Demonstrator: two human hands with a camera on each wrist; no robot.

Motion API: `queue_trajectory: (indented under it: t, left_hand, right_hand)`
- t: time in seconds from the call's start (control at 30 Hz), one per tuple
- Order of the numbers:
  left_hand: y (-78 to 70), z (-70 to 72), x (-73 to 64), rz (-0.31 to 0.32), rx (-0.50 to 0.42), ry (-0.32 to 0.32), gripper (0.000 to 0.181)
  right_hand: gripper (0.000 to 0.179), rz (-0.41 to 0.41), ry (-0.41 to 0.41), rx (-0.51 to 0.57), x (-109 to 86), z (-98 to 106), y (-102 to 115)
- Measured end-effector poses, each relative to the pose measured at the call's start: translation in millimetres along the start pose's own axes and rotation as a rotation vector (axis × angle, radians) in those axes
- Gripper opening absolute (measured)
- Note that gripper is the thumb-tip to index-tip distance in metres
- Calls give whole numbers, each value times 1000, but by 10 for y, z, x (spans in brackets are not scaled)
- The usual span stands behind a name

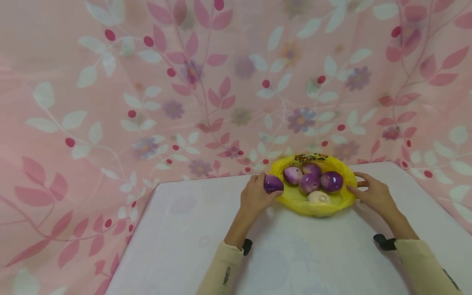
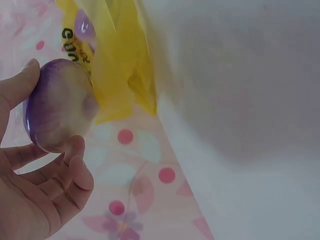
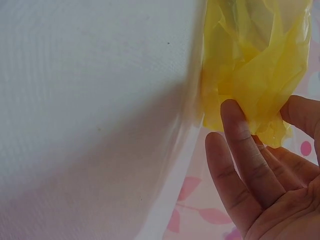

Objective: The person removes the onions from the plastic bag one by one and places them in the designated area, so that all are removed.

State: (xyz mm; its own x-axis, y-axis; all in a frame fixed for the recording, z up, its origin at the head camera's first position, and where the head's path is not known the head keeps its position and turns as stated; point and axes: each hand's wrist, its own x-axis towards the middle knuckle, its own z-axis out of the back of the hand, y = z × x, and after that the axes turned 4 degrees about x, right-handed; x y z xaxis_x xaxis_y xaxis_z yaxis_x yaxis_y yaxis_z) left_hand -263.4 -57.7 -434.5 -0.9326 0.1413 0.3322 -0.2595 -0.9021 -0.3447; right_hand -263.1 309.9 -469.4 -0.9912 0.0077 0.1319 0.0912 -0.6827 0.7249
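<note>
My left hand (image 1: 253, 194) grips a glossy purple-and-white turnip (image 1: 273, 184) by the left rim of a yellow plastic bag (image 1: 309, 209). In the left wrist view, thumb and fingers hold the turnip (image 2: 59, 106) at its sides, its pale end with a small nub facing the bag. Several more turnips (image 1: 309, 183) lie inside the opened bag, most with purple showing and one with its whitish side up. At the bag's right edge, my right hand (image 1: 375, 196) pinches the thin plastic between thumb and fingers; the right wrist view shows the bag's crumpled edge (image 3: 270, 90) there.
The bag stands near the back edge of a table with a white cloth (image 1: 184, 241). Close behind rises a pink curtain (image 1: 206, 102) printed with leaves and flowers. Dark bands (image 1: 384, 242) sit at both wrists, beside beige sleeves (image 1: 424, 262).
</note>
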Motion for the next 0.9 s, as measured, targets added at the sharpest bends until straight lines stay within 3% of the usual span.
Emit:
queue_trajectory:
  t: [0.3, 0.9]
  left_hand:
    - [327, 113, -4, 33, 15, -64, 79]
    - [884, 126, -60, 198, 19, -22, 77]
  right_hand:
    - [73, -6, -1, 1, 18, -11, -7]
    - [72, 12, -5, 8, -1, 9, 10]
